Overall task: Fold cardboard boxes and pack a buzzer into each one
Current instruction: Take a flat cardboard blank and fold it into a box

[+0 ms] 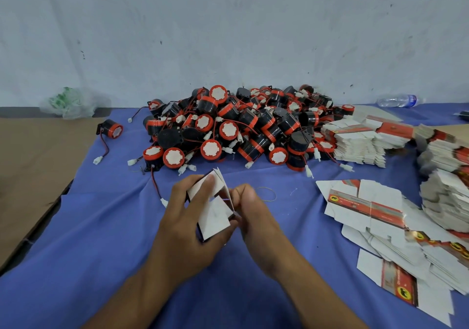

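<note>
Box [214,210]: half-folded, white inner faces toward the camera, flaps standing up at its far end. Held just above the table [101,240], near the front centre. Dark opening at the lower left edge; contents hard to make out.

Left hand [187,212]: grips the box from the left, fingers curled round its side, one fingertip on the upper white panel.

Right hand [251,208]: fingers bunched, pinching the right edge of the box, probably a flap, though the knuckles hide the contact.

Rubber band [266,193]: flat on the blue cloth just beyond the right hand.

Buzzers [241,128]: large heap behind the box, against the wall. Black bodies, red rims, white faces, red-and-black leads with white plugs. One buzzer at the heap's near left [152,155] trails a lead that ends at a plug beside the left hand.

Lone buzzer [111,130]: apart from the heap, to its left, lying on its side, lead trailing toward the camera.

Blanks [365,202]: flat unfolded boxes, white with red printed bands, fanned loosely at right. Taller stacks [355,146] sit behind them, touching the heap's right edge.

Cardboard sheet [30,164]: brown, covers the table's left side beside the cloth.

Bag [68,103]: clear crumpled plastic, far left by the wall.

Bottle [398,100]: lying on its side, far right by the wall.
</note>
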A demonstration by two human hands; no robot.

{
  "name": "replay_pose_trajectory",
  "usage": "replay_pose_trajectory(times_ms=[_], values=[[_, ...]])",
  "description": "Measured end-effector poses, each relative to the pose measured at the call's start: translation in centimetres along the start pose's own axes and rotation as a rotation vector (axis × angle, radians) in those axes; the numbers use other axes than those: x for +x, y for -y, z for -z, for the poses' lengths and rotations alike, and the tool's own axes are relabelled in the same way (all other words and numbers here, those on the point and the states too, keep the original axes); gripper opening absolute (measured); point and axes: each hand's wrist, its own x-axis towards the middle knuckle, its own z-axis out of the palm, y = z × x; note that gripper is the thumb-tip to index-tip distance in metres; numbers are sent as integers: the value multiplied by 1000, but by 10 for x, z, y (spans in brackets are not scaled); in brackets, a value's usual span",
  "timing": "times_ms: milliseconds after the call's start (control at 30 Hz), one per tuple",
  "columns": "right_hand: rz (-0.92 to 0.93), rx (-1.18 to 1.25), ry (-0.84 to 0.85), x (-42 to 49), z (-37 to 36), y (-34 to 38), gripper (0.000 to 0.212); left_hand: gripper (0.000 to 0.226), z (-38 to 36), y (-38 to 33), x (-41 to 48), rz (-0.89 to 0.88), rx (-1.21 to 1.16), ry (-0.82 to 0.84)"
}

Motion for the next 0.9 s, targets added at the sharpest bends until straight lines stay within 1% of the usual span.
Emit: replay_pose_trajectory(times_ms=[67,100,133,167,233,267,367,467,533,600,733,800,900], values=[[-13,-7,9,1,6,2,38,80,3,1,2,-18,-4,48],[-19,-27,12,0,7,3,45,85,3,1,2,-26,-10,79],[-25,-40,18,0,8,3,51,86,3,1,1,-19,-19,101],[-30,-41,22,0,8,2,52,79,3,1,1,3,-28,108],[-46,-27,32,-1,8,1,46,61,3,1,1,33,-29,80],[-57,-14,39,-1,8,0,45,59,3,1,1,34,-18,55],[-71,8,68,1,8,0,51,70,2,2,1,20,21,-18],[-74,39,71,3,8,2,48,77,2,2,1,24,55,-55],[-74,64,91,2,6,5,44,75,2,2,1,-13,102,-61],[-71,58,72,2,4,5,44,69,2,2,2,-48,125,-60],[-99,-40,61,2,4,-1,49,56,-3,0,0,-81,147,-49],[-93,-71,53,2,4,-3,48,55,-6,0,0,-90,148,-58],[-19,-177,30,2,3,-2,44,58,-9,1,0,-100,156,-65]])
